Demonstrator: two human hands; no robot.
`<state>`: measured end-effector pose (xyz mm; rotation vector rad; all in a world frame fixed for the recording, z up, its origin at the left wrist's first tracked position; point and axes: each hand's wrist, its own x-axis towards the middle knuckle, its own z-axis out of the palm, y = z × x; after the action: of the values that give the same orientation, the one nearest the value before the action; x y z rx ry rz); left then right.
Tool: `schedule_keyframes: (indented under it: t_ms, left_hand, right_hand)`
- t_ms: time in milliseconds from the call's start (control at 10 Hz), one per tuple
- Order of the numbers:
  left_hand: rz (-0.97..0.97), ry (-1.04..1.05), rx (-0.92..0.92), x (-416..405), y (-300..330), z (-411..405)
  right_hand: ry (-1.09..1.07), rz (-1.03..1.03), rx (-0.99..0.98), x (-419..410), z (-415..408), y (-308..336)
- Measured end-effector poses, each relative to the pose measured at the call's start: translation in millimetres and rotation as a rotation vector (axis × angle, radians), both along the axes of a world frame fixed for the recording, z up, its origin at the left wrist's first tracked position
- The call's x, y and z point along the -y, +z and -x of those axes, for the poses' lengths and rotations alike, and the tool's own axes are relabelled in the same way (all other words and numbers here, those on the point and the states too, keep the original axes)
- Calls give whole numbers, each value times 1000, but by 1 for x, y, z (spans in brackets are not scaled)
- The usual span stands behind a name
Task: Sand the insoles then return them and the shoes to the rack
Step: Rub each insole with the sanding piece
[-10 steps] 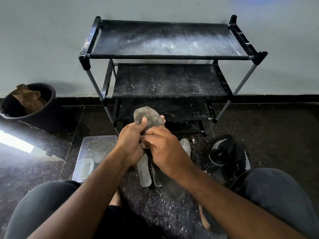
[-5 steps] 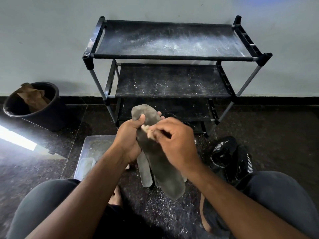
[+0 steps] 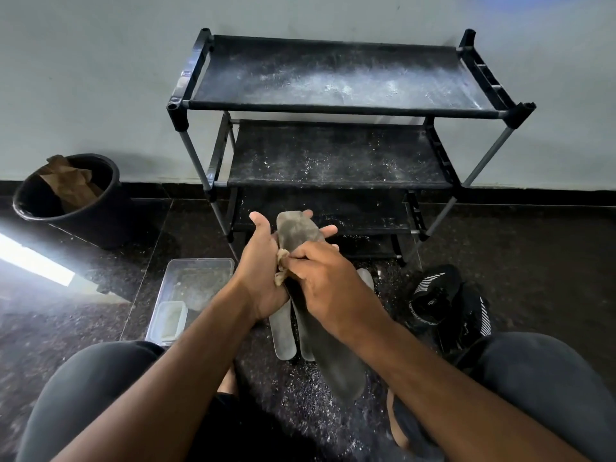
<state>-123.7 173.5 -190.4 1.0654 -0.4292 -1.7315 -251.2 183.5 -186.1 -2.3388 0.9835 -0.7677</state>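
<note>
A dark grey insole (image 3: pixel 328 355) is held upright in front of me, its toe end up near the rack's bottom shelf. My left hand (image 3: pixel 263 271) cups it from behind on the left, thumb raised and fingertips showing past its far edge. My right hand (image 3: pixel 320 278) presses a small tan piece of sandpaper (image 3: pixel 282 266) against the insole's middle. Other pale grey insoles (image 3: pixel 282 331) lie on the floor beneath. A pair of black shoes (image 3: pixel 450 305) with white stripes sits on the floor to the right. The black shoe rack (image 3: pixel 333 108) stands against the wall, its shelves dusty.
A clear plastic tray (image 3: pixel 196 285) with a small container inside lies on the floor at the left. A black bucket (image 3: pixel 70 201) holding brown paper stands at the far left by the wall. Sanding dust covers the dark floor. My knees frame the bottom of the view.
My right hand has slid down the insole with the sandpaper, then back toward its middle. My left thumb has lifted off the insole's front and now points up.
</note>
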Motion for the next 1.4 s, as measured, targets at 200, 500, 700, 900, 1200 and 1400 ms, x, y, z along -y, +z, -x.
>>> schedule_keyframes:
  t_ms: [200, 500, 700, 900, 1200, 1400]
  left_hand:
    - [29, -105, -23, -3, -5, 12]
    - [17, -55, -1, 0, -14, 10]
    - [-6, -29, -87, 4, -14, 0]
    - [-36, -56, -144, 1, -18, 9]
    - [-27, -82, 3, -6, -14, 19]
    - [-40, -147, 125, -14, -17, 28]
  right_hand:
    - [-150, 24, 35, 3, 4, 2]
    - [-221, -133, 161, 3, -1, 9]
    - [-169, -251, 151, -3, -2, 9]
    - [-178, 134, -971, -5, -9, -10]
    - [-342, -115, -844, -11, -27, -17]
    - [-415, 211, -65, 20, 17, -6]
